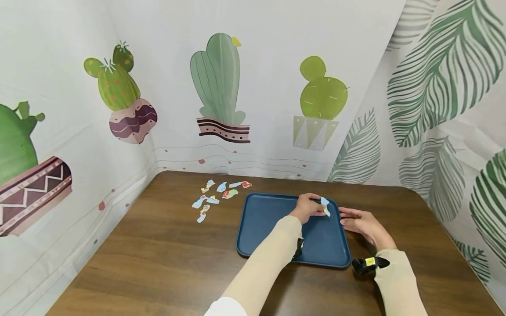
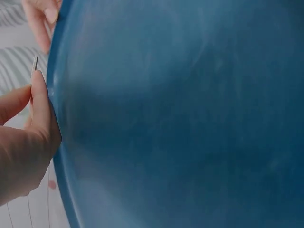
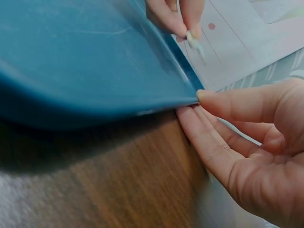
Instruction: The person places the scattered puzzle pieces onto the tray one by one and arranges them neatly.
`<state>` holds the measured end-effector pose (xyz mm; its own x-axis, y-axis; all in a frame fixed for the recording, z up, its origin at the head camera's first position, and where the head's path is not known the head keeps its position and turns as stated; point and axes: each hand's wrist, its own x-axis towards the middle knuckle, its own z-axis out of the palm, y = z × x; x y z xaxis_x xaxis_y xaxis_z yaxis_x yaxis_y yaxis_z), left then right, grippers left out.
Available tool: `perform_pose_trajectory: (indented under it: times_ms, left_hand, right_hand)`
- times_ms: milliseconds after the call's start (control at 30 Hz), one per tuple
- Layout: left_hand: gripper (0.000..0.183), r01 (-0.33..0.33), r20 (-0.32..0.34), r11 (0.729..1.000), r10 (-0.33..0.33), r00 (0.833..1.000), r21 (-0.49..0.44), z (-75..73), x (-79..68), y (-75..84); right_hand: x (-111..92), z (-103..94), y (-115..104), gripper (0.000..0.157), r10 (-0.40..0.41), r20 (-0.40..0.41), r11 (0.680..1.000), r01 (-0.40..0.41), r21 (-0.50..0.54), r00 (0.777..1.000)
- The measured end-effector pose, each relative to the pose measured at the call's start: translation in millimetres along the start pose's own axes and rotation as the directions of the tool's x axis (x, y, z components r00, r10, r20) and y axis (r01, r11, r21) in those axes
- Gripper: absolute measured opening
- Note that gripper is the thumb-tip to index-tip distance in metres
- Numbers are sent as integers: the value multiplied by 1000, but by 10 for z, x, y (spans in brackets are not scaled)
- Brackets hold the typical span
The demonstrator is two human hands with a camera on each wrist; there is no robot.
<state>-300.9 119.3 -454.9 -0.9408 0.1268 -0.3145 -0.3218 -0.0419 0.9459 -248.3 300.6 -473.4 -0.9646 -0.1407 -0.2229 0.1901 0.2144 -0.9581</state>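
My left hand (image 1: 309, 208) pinches a small light-blue jigsaw piece (image 1: 325, 206) between thumb and fingers, above the far right part of the blue tray (image 1: 269, 228). In the left wrist view that piece (image 2: 35, 62) appears edge-on as a thin sliver. My right hand (image 1: 365, 226) is at the tray's right edge. In the right wrist view the thumb of my right hand (image 3: 256, 137) lies on the tray's rim (image 3: 180, 69), with the fingers just below it, pinching the rim.
Several loose jigsaw pieces (image 1: 212, 199), printed in light blue, red, yellow and green, lie on the brown wooden table (image 1: 166, 245) left of the tray. Behind the table hangs a white cloth (image 1: 269, 87) with cactus and leaf prints.
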Motion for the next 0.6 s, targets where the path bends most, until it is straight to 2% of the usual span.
perform_pose_trajectory:
  times_ms: [200, 400, 600]
  left_hand:
    - [31, 1, -61, 999, 2, 998, 52, 116, -24, -60]
    - [30, -27, -84, 995, 36, 996, 100, 162, 9, -87]
    - [30, -19, -98, 989, 34, 995, 150, 176, 43, -124]
  right_hand:
    - [-6, 3, -12, 60, 4, 0, 1000, -4, 6, 1000]
    - [-1, 0, -21, 58, 16, -4, 1000, -16, -17, 1000]
    - [7, -2, -3, 58, 27, -6, 999, -27, -27, 1000]
